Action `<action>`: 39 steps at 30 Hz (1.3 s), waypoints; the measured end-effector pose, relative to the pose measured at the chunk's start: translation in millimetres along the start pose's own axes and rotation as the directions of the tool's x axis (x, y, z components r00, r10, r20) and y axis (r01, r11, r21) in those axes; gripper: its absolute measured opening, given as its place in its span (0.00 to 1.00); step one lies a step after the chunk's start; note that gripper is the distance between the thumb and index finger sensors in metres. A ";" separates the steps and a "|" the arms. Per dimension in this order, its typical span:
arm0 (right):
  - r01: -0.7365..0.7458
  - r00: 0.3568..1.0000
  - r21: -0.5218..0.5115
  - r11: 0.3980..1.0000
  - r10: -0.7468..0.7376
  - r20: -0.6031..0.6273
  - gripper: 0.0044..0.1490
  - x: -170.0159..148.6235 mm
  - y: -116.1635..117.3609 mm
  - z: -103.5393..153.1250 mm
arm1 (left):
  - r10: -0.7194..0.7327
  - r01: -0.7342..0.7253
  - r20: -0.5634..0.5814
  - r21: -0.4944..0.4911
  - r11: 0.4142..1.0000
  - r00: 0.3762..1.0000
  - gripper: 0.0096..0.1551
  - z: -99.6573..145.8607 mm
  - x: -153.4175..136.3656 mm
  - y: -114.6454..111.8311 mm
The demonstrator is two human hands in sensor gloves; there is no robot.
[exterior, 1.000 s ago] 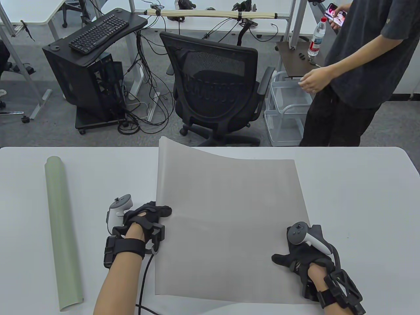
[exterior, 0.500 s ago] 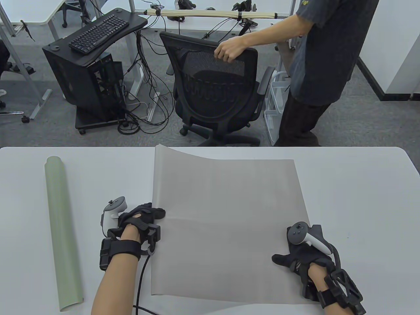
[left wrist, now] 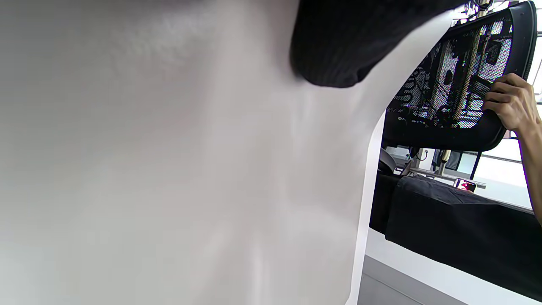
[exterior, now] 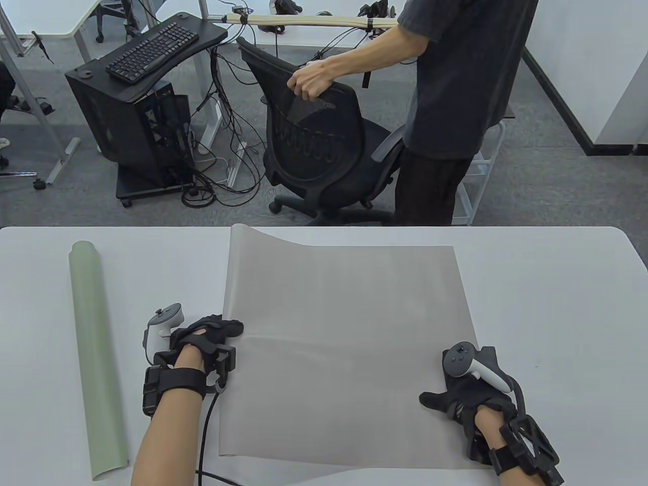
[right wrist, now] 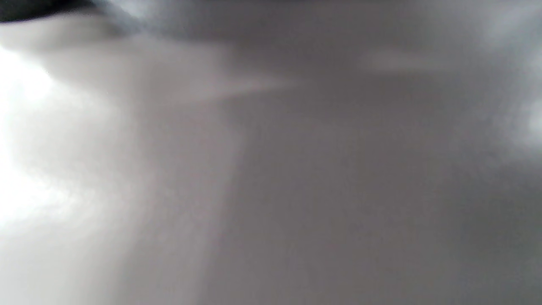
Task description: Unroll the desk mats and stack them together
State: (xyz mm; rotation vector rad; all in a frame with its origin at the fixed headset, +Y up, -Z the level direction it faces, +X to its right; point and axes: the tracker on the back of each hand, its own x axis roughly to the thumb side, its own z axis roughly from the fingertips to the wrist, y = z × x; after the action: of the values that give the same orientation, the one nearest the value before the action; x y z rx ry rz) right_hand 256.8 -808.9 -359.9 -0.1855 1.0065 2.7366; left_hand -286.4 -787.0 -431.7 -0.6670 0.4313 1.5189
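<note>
A grey desk mat lies mostly unrolled in the middle of the white table, its far left corner still curled up. My left hand grips the mat's left edge. My right hand rests flat on the mat's right edge near the front. A pale green mat lies rolled as a long tube at the table's left. The grey mat fills the left wrist view, with a gloved fingertip on it. The right wrist view shows only blurred grey mat.
Beyond the far table edge a person in a dark shirt holds the back of a black office chair. A black computer stand with a keyboard is at the back left.
My left hand has pulled the grey mat's left edge further left, widening the mat. My right hand stayed still. The person behind walked in, took the chair and turned it.
</note>
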 end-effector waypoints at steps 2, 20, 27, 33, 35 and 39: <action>-0.001 1.000 -0.001 1.000 0.001 0.000 0.67 0.1 0.0 0.0 | 0.000 0.000 0.004 0.007 1.000 1.000 0.39 -0.1 -0.9 1.6; -0.003 1.000 -0.004 1.000 0.003 -0.001 0.67 0.1 -0.4 -0.2 | -0.005 0.006 -0.004 0.022 1.000 1.000 0.37 3.3 1.4 25.3; -0.003 1.000 -0.004 1.000 0.003 -0.001 0.67 0.1 -0.4 -0.2 | -0.013 0.014 -0.012 0.049 0.999 1.000 0.29 4.9 2.1 34.7; -0.003 1.000 -0.007 1.000 0.003 0.000 0.67 0.1 -0.3 -0.2 | -0.022 0.024 -0.018 0.130 0.991 1.000 0.25 12.5 1.3 46.4; -0.004 1.000 -0.007 1.000 0.004 -0.001 0.67 0.3 -0.4 -0.1 | 0.008 -0.009 0.009 0.162 0.987 1.000 0.24 14.2 1.1 48.4; -0.006 1.000 -0.009 1.000 0.006 0.000 0.67 0.5 -0.4 -0.2 | -0.071 0.068 0.007 0.189 0.980 0.997 0.25 15.3 8.5 45.6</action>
State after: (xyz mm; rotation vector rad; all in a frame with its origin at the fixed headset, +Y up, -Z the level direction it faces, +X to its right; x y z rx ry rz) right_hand 256.5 -808.7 -360.4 -0.1844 0.9958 2.7470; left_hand -333.4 -773.9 -431.6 -0.5174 0.5295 1.3953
